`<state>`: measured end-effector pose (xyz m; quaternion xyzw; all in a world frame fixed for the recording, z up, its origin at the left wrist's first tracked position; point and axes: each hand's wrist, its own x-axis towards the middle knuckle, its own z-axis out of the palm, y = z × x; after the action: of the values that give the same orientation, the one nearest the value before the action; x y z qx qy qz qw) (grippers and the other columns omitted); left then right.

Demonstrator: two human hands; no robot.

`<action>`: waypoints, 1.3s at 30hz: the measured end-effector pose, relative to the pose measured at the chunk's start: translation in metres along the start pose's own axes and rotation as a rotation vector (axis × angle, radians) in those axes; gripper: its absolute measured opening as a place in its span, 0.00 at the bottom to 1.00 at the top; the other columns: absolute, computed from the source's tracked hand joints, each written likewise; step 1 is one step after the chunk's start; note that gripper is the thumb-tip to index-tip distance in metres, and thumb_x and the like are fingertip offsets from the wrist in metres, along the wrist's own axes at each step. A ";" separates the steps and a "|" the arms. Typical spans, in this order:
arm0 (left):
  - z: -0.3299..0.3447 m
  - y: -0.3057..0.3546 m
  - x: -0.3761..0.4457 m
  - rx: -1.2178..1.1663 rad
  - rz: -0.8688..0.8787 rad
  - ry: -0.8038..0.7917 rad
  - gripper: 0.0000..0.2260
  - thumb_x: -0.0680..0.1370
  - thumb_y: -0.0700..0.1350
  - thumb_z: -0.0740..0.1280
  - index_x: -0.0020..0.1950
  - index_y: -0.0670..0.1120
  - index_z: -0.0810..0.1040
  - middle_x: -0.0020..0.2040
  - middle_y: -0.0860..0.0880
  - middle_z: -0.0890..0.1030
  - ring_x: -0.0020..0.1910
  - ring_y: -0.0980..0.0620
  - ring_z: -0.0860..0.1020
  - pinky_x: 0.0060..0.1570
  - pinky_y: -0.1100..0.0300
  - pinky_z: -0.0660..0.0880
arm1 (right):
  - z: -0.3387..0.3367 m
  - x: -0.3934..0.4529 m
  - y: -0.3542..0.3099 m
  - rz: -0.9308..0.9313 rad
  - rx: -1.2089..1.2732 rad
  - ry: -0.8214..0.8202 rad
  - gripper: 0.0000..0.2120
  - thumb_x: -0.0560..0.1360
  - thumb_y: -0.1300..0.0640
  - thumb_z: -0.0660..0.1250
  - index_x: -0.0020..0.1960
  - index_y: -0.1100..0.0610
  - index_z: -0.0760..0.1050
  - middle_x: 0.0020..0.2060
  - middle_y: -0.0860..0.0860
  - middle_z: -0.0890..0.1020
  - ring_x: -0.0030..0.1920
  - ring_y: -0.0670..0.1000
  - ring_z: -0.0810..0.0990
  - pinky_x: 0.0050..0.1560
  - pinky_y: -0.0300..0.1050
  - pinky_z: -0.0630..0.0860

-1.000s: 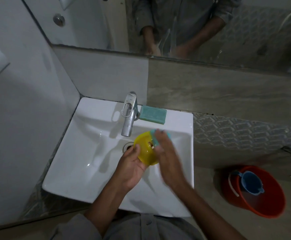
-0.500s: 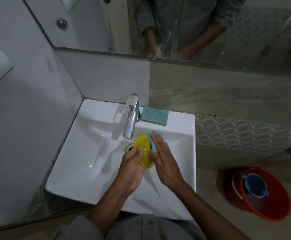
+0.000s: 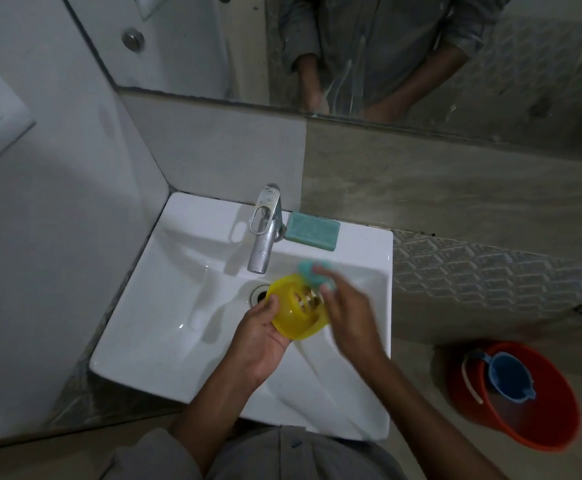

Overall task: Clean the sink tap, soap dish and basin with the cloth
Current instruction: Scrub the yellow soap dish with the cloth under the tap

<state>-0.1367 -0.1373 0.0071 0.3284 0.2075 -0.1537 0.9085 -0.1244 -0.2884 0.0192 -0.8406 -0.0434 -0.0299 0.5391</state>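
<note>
Soap dish turned open-side up, cloth swung off to its far rim

I watch the left hand (image 3: 260,336) grip the yellow soap dish (image 3: 298,308) over the white basin (image 3: 178,306), thumb curled on the near rim and fingers under it; half a second ago the dish stood edge-on with the cloth pressed flat to it, and now its slotted inside faces me. The right hand (image 3: 346,311) has blurred with motion and shifted to the dish's far right edge, fingers closed around the teal cloth (image 3: 312,271), which pokes out just below the tap (image 3: 265,230). I judge the dish wipe is mid-stroke, moving to the inner face. The green soap bar (image 3: 312,231) sits on the basin ledge beside the tap, so tap and basin look not yet started.
</note>
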 end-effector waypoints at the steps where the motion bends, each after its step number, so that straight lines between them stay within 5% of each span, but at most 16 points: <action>1: 0.002 0.000 0.000 0.014 0.029 -0.006 0.16 0.77 0.44 0.60 0.61 0.37 0.77 0.57 0.38 0.82 0.53 0.44 0.83 0.47 0.53 0.81 | 0.010 -0.009 -0.001 -0.027 -0.102 -0.089 0.18 0.81 0.53 0.57 0.69 0.55 0.72 0.67 0.52 0.75 0.68 0.46 0.72 0.70 0.46 0.67; 5: 0.000 -0.003 -0.001 0.170 0.153 0.052 0.16 0.79 0.44 0.59 0.63 0.38 0.75 0.60 0.38 0.81 0.57 0.41 0.80 0.55 0.52 0.79 | 0.025 -0.030 -0.011 0.163 0.007 -0.017 0.19 0.82 0.52 0.55 0.72 0.52 0.67 0.67 0.47 0.74 0.64 0.45 0.75 0.66 0.42 0.72; 8: -0.006 -0.013 -0.005 0.351 0.223 0.057 0.12 0.77 0.48 0.64 0.56 0.48 0.82 0.56 0.44 0.84 0.57 0.43 0.80 0.59 0.51 0.76 | 0.025 -0.030 -0.018 0.301 0.121 -0.035 0.15 0.82 0.50 0.53 0.66 0.45 0.71 0.57 0.38 0.79 0.54 0.37 0.78 0.55 0.32 0.75; 10: -0.008 -0.014 -0.005 0.486 0.275 0.066 0.09 0.77 0.52 0.67 0.53 0.53 0.84 0.52 0.49 0.85 0.55 0.46 0.81 0.58 0.52 0.76 | 0.022 -0.025 -0.015 0.463 0.276 -0.016 0.14 0.83 0.51 0.53 0.57 0.50 0.77 0.50 0.48 0.83 0.52 0.48 0.81 0.54 0.45 0.77; 12: -0.012 -0.011 -0.002 0.403 0.273 0.097 0.16 0.75 0.53 0.69 0.59 0.46 0.81 0.53 0.46 0.85 0.54 0.47 0.82 0.58 0.53 0.77 | 0.013 -0.016 -0.011 0.700 0.600 0.066 0.14 0.83 0.56 0.53 0.55 0.57 0.77 0.48 0.57 0.83 0.50 0.56 0.81 0.54 0.53 0.77; 14: -0.015 -0.007 0.002 0.255 0.215 0.118 0.21 0.75 0.48 0.64 0.64 0.37 0.75 0.56 0.41 0.83 0.54 0.45 0.82 0.56 0.53 0.79 | -0.002 -0.010 -0.011 0.788 0.846 0.231 0.13 0.83 0.60 0.53 0.52 0.57 0.77 0.46 0.55 0.83 0.44 0.52 0.83 0.48 0.48 0.79; 19: -0.015 -0.007 0.004 0.107 0.098 0.058 0.15 0.76 0.43 0.61 0.59 0.39 0.78 0.54 0.41 0.84 0.51 0.46 0.83 0.46 0.55 0.81 | -0.023 -0.008 -0.005 0.298 0.230 0.428 0.15 0.76 0.68 0.64 0.49 0.48 0.77 0.44 0.44 0.81 0.43 0.39 0.79 0.46 0.32 0.75; 25: -0.010 -0.005 0.002 0.088 -0.028 -0.017 0.16 0.76 0.45 0.61 0.59 0.39 0.79 0.57 0.39 0.82 0.53 0.44 0.83 0.47 0.52 0.81 | 0.017 -0.012 -0.010 0.064 -0.304 0.006 0.18 0.74 0.64 0.67 0.61 0.52 0.78 0.54 0.49 0.76 0.54 0.45 0.70 0.53 0.25 0.64; 29: -0.012 0.000 0.001 0.113 -0.042 -0.001 0.17 0.77 0.45 0.59 0.61 0.39 0.77 0.57 0.38 0.82 0.52 0.44 0.83 0.50 0.51 0.81 | 0.021 -0.023 -0.013 -0.042 -0.340 -0.068 0.14 0.77 0.60 0.65 0.62 0.51 0.77 0.50 0.47 0.74 0.50 0.42 0.66 0.48 0.23 0.64; 35: -0.009 0.004 -0.002 0.132 -0.120 0.005 0.15 0.82 0.44 0.55 0.58 0.39 0.78 0.52 0.40 0.84 0.48 0.45 0.84 0.44 0.52 0.82 | 0.007 -0.030 -0.018 -0.159 -0.372 -0.126 0.12 0.77 0.64 0.64 0.58 0.56 0.79 0.47 0.51 0.76 0.49 0.49 0.72 0.49 0.40 0.75; 39: -0.008 0.003 -0.003 0.141 -0.175 0.049 0.16 0.83 0.45 0.54 0.59 0.39 0.77 0.52 0.40 0.84 0.47 0.44 0.84 0.46 0.50 0.82 | 0.008 -0.036 -0.023 -0.172 -0.417 -0.164 0.11 0.77 0.64 0.64 0.58 0.57 0.79 0.46 0.51 0.76 0.49 0.50 0.73 0.47 0.42 0.76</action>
<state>-0.1399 -0.1290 0.0045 0.3758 0.2463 -0.2387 0.8609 -0.1629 -0.2731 0.0327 -0.9266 -0.1512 -0.0156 0.3438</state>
